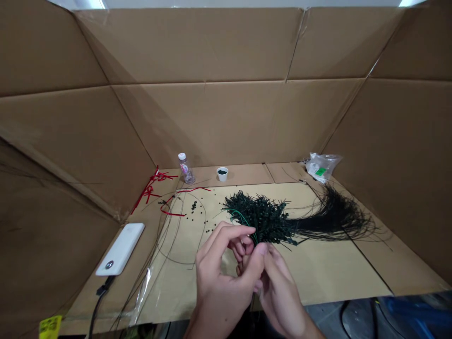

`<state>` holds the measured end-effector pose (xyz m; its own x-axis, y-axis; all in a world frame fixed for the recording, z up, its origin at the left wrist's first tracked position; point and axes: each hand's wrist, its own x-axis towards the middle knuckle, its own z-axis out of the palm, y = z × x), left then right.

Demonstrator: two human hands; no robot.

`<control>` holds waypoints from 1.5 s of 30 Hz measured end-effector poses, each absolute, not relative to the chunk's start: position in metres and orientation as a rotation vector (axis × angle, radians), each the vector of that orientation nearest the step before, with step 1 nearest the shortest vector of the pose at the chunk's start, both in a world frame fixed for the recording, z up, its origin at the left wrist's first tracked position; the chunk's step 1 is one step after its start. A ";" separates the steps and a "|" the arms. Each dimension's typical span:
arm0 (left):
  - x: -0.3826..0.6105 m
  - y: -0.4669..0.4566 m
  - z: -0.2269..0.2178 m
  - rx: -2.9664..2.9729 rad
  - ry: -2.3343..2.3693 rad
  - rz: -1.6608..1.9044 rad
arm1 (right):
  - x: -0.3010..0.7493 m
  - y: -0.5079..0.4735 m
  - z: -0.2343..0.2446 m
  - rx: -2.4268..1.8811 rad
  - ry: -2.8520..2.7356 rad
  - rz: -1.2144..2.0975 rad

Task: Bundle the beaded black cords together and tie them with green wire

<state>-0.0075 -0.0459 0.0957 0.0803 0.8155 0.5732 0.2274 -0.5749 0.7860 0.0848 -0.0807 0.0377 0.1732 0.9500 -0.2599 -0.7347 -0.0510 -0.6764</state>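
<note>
The person's two bare hands are brought together low in the middle of the work surface, the left hand (221, 278) and the right hand (280, 296) close enough to overlap, with their fingers curled in toward each other. The left hand's fingers (236, 235) reach up to the near edge of a dense bundle of dark green plastic ties (259, 219), whose clustered heads bristle just beyond the hands and whose long thin black tails (334, 221) fan out to the right. A single brighter green strand (242, 217) curves from the bundle down toward the left hand's fingers, but whatever is pinched between the hands is hidden, so I cannot tell whether they are clamped on anything. The bundle lies on a pale tan board (321, 268) inside a three-sided cardboard enclosure (226, 122). Small dark beads (194, 205) are scattered to the left of the hands, near a loop of thin black wire (180, 230) and a few red ties (151, 188). Farther back stand a white paper cup of dark beads (222, 173) and a clear plastic bottle (186, 168), with a plastic bag (321, 167) at the back right and a white power bank (120, 249) at the left.
</note>
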 end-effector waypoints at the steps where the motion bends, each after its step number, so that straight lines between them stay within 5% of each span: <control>1: -0.008 -0.045 0.097 1.857 1.027 1.510 | 0.084 -0.081 0.037 -0.825 -0.326 1.416; 36: -0.008 -0.044 0.079 1.647 1.109 1.498 | 0.072 -0.081 0.036 -0.779 -0.227 1.497; 45: -0.013 -0.041 0.088 1.981 1.010 1.450 | 0.071 -0.085 0.052 -0.845 -0.232 1.511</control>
